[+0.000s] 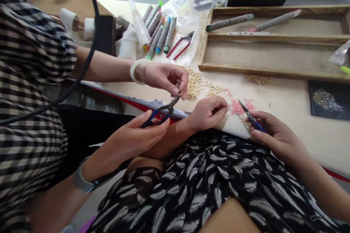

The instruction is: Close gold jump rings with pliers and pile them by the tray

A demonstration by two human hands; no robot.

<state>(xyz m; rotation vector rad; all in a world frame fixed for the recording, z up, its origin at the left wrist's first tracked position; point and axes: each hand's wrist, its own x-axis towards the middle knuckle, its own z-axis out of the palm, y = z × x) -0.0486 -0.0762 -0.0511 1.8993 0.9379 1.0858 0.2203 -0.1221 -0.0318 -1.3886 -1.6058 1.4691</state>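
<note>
My left hand (209, 113) is closed in a pinch at the table's front edge. A tiny piece, too small to name, shows at its fingertips. My right hand (276, 136) holds blue-handled pliers (256, 124), their narrow metal jaws pointing up and left. Between both hands lies a scatter of small pink beads (238, 107). Gold rings (194, 82) are heaped beyond my left hand, with a few more gold rings (258, 79) farther right.
At the left, a co-worker's hand (165, 78) pinches a small gold piece, and their other hand (139, 131) holds dark-blue pliers (161, 113). Wooden mesh trays (273, 56), wire-wrapped sticks (161, 36), red-handled cutters (180, 45) and a black mat (328, 103) lie beyond.
</note>
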